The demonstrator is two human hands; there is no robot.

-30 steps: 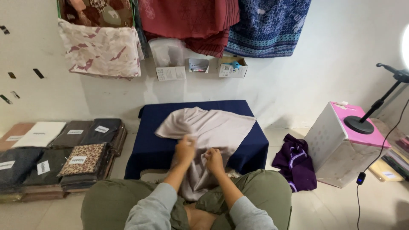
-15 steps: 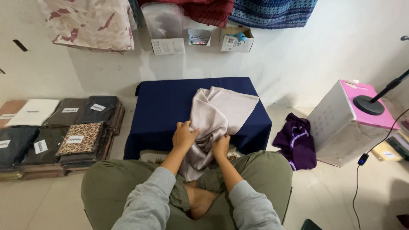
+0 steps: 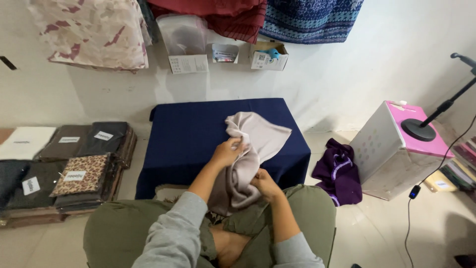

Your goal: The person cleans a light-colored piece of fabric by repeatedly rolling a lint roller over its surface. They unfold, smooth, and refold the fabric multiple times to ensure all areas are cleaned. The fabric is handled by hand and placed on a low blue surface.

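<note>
I sit cross-legged in olive trousers and a grey top before a low table covered in dark blue cloth (image 3: 193,129). A pale beige-grey cloth (image 3: 258,136) lies bunched, partly on the table's near right part and partly hanging into my lap. My left hand (image 3: 227,152) grips an upper fold of this cloth above the table's front edge. My right hand (image 3: 265,183) clasps a lower part of it, close to my knee.
Stacks of folded, labelled fabrics (image 3: 74,164) lie on the floor at left. A purple garment (image 3: 339,171) lies on the floor at right, beside a white box with a pink lid (image 3: 396,149) bearing a lamp stand (image 3: 421,126). Fabrics and small boxes line the wall behind.
The cloth was spread wide on the table; it has been gathered into a narrower bunch and pulled toward my lap. My left hand has risen, my right hand has dropped lower.
</note>
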